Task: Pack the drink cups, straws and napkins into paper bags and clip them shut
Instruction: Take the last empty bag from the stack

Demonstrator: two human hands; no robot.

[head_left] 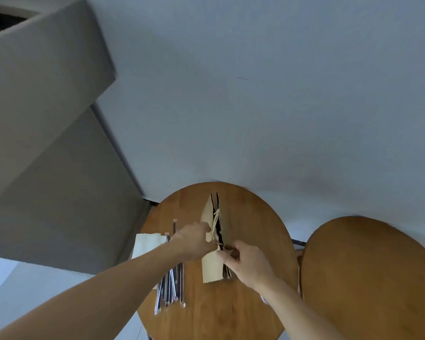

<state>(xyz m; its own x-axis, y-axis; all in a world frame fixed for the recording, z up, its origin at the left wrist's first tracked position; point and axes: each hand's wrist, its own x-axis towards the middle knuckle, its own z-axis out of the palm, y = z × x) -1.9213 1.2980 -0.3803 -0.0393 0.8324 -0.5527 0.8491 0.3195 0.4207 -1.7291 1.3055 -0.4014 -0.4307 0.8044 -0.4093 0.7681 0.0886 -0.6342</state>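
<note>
Clamped on cream paper bag (pixel 210 268) at its left edge w/ left grip (pixel 193 241), fingers curled, tips hidden behind knuckles. Pinched w/ right grip (pixel 249 265), at 3 o'clock of left one, thumb & forefinger tight on bag's top layer just where cord handle (pixel 215 224) ends; paper or cord btwn them, can't tell. Almost touching, both grips, over bag's middle.

Lying flat on round wooden desk (pixel 243 310), long axis 12-to-6, w/ dark slits along right side; single bag or a stack, hard to say. Strung w/ cord up bag's centre toward 12.

At 9 o'clock of bag: bundle of wrapped straws (pixel 171 290), upper part covered by left forearm, one or two tips poking out past wrist. At 10 o'clock: white napkin (pixel 145 244), near corner cut off by same forearm; no telling how many sheets.

At 3 o'clock of first desk: second round desk (pixel 366 278), just beside it, cropped by frame at right & bottom.

Further out, 10 to 11 o'clock: big grey angular block (pixel 47 119), blurred, identity unclear. Elsewhere only pale grey-blue surface.
</note>
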